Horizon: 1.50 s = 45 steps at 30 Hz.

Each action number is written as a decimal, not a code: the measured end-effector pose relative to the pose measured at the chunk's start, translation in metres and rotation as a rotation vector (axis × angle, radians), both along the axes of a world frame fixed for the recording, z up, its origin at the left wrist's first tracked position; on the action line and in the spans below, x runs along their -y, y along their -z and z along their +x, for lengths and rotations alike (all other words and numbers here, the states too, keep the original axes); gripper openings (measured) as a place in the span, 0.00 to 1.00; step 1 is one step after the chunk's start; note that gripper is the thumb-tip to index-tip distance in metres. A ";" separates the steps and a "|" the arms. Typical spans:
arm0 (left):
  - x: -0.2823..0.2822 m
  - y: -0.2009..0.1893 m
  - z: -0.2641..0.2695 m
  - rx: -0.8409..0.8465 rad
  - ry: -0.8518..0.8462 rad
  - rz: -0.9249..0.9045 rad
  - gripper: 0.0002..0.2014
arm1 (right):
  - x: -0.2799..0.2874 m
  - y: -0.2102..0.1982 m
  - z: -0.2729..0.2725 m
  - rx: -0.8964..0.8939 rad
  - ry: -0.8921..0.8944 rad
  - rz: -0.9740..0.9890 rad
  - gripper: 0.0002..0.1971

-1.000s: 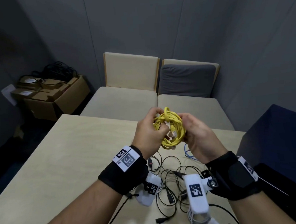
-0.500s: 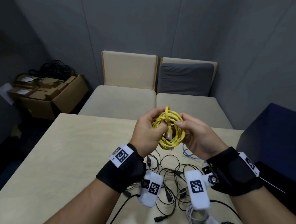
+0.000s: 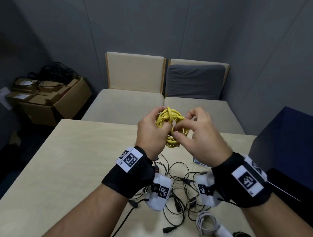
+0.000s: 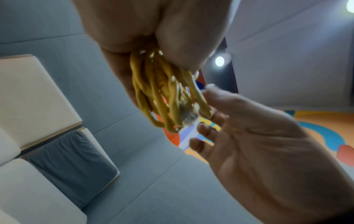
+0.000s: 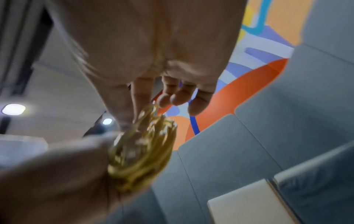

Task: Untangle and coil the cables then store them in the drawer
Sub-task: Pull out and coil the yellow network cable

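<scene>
A yellow cable coil [image 3: 170,123] hangs in the air above the far part of the table [image 3: 64,168]. My left hand [image 3: 151,131] grips the coil's left side, fingers curled through the loops. My right hand [image 3: 194,132] pinches strands on the coil's right side between thumb and forefinger. The left wrist view shows the yellow cable coil [image 4: 162,94] with a clear plug at its lower end, and my right hand [image 4: 239,128] reaching in. In the right wrist view the yellow cable coil [image 5: 145,151] is blurred. No drawer is in view.
A tangle of black cables [image 3: 177,189] lies on the table under my wrists. A white cable with an adapter [image 3: 210,224] sits at the near right, a blue cable [image 3: 198,161] beside my right wrist. Two beige seats [image 3: 126,105] stand beyond the table, cardboard boxes [image 3: 47,100] left.
Both hands rose slightly and turned the coil. My right hand has shifted over the coil's right side and now pinches strands there.
</scene>
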State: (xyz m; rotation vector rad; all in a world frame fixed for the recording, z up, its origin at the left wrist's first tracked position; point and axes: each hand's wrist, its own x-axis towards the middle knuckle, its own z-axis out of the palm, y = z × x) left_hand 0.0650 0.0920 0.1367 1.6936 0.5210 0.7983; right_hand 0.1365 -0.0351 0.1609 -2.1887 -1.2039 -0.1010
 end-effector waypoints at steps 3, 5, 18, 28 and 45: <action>0.005 0.001 -0.001 0.000 -0.004 0.085 0.17 | -0.007 -0.002 -0.007 0.127 0.111 -0.152 0.11; 0.008 0.003 0.000 0.011 0.006 0.145 0.17 | -0.011 -0.004 -0.010 0.166 0.147 -0.233 0.11; -0.004 0.008 -0.006 -0.008 -0.074 0.294 0.20 | -0.017 -0.003 0.002 -0.420 0.072 0.062 0.11; -0.032 0.002 -0.007 -0.075 -0.080 0.035 0.14 | 0.018 0.004 -0.006 -0.298 -0.263 0.051 0.10; -0.016 0.004 -0.023 0.040 0.303 -0.328 0.22 | 0.020 0.030 0.027 -1.034 -0.311 0.450 0.25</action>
